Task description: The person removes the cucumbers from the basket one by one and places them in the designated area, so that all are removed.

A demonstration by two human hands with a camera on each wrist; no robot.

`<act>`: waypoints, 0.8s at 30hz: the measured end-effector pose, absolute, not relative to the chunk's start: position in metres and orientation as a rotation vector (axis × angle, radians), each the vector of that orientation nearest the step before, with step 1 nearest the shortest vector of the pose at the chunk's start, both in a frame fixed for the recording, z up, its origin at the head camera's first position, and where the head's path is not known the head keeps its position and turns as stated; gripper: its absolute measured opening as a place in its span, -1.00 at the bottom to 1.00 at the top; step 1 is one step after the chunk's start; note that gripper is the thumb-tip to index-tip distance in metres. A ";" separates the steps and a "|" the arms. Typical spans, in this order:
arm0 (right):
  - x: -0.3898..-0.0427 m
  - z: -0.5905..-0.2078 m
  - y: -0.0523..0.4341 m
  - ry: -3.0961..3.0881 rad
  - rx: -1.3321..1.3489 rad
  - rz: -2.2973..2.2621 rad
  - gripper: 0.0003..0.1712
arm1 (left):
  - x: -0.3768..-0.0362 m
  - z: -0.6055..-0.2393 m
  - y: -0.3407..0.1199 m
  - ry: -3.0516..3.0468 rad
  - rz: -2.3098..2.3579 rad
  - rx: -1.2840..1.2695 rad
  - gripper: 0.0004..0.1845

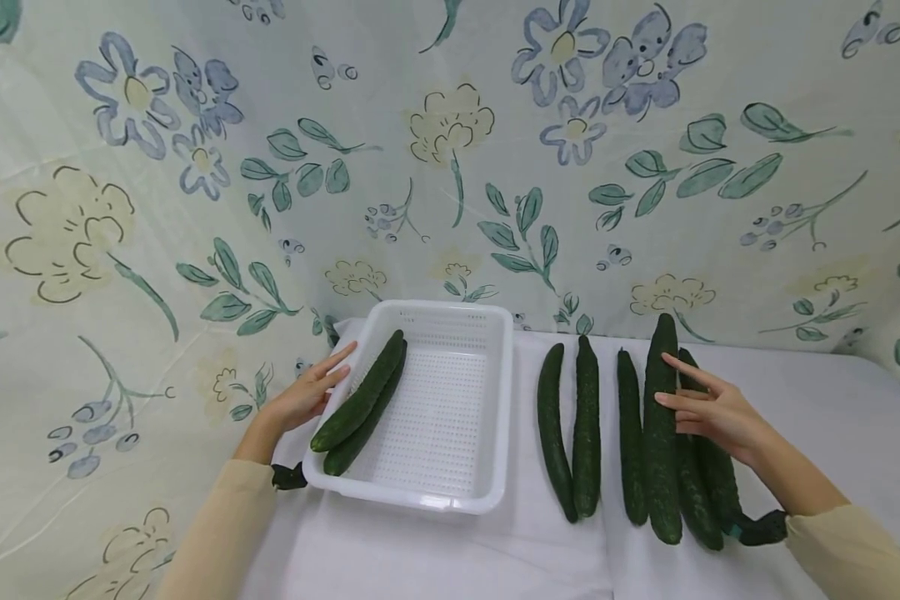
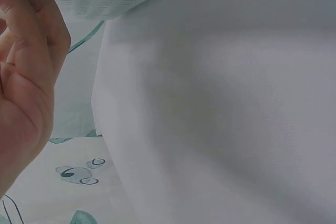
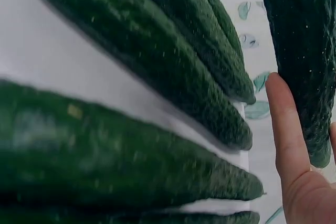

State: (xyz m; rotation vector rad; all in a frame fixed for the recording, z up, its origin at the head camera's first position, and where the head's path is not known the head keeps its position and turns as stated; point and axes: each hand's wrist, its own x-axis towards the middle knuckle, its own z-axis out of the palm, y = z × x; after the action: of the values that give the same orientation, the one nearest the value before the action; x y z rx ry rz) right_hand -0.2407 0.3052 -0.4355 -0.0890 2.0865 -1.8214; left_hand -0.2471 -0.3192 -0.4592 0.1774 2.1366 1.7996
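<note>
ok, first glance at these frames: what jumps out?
A row of long dark cucumbers on the white tablecloth, right of centre, with the right hand resting on the biggest one. Left of them sits a white perforated basket holding two cucumbers, the left hand at its edge.

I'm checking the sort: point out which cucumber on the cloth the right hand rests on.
The thickest, longest cucumber, fourth from the left; right hand fingers lie across it.

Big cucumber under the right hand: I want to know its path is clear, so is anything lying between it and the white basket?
Yes. Three cucumbers lie on the cloth between the big cucumber under the right hand and the white basket; the basket's raised rim is also in the way.
</note>
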 end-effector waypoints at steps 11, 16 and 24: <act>-0.243 -0.441 0.332 2.118 -0.049 -1.786 -0.16 | -0.243 -0.454 -0.317 2.127 1.805 0.197 -0.46; -0.243 -0.441 0.339 2.175 -0.026 -1.731 -0.16 | -0.236 -0.437 -0.311 2.084 1.811 0.204 -0.44; -0.247 -0.443 0.358 2.273 -0.057 -1.622 -0.16 | -0.239 -0.444 -0.312 2.097 1.815 0.192 -0.45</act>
State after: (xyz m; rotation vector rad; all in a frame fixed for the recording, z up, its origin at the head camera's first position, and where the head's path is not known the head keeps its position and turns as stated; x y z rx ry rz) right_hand -0.2474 0.3583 -0.4426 -0.0574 2.2730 -1.6224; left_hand -0.2391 -0.3124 -0.4439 0.1922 2.0967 1.8149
